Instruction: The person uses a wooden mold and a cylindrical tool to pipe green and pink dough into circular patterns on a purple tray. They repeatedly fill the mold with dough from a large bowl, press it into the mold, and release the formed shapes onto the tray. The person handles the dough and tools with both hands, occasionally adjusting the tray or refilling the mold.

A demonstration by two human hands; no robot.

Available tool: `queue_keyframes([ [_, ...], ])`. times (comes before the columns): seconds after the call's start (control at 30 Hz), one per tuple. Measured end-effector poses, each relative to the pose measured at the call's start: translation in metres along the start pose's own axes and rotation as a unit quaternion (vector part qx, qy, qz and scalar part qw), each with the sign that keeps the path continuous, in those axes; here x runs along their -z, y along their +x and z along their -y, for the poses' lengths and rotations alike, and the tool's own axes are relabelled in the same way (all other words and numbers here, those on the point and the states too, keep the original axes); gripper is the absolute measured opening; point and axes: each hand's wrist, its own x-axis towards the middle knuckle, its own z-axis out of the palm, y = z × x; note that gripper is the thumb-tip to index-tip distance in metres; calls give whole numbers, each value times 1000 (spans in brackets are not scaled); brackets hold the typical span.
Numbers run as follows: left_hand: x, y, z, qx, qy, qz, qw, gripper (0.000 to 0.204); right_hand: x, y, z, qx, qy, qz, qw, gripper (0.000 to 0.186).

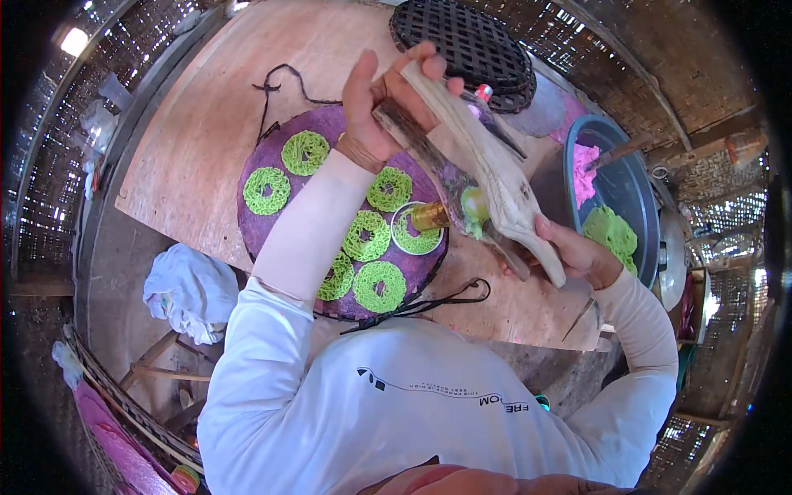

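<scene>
Both my hands grip a wooden lever press (495, 165), made of two long pieces, tilted across the board. My left hand (371, 111) wraps round its far-left end, and my right hand (582, 256) closes on its near-right end. Between the wooden pieces is a lump of green dough (473, 208). From the press a brass-coloured cylinder (431, 217) points left over a thin white hoop (393, 227). Green dough strands lie inside the hoop. Several lacy green dough rings (379, 300) rest on a round purple mat (257, 153); my left forearm covers part of it.
A blue-grey tub (649, 194) at the right holds pink dough (584, 175), green dough (610, 235) and a wooden stick (619, 151). A black woven tray (462, 41) lies at the far edge of the wooden board (198, 136). Pale cloth (191, 289) hangs at the left; dark cords edge the mat.
</scene>
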Motion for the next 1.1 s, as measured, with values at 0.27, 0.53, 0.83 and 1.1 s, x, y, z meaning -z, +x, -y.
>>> queue_keyframes([
  [0.27,26,-30,-1,-29,35,-167,985,26,13,36,-17,-11,-131,-44,990,62],
  [0.53,52,-47,-7,-12,-58,-121,991,22,9,49,-26,-13,-262,-105,959,63],
  [0.83,45,-62,-16,-40,-22,-190,981,26,-3,57,-29,-15,-222,-100,970,70],
  [1.1,54,-76,7,-39,-92,-217,971,33,-5,35,-14,-84,-289,-119,946,72],
])
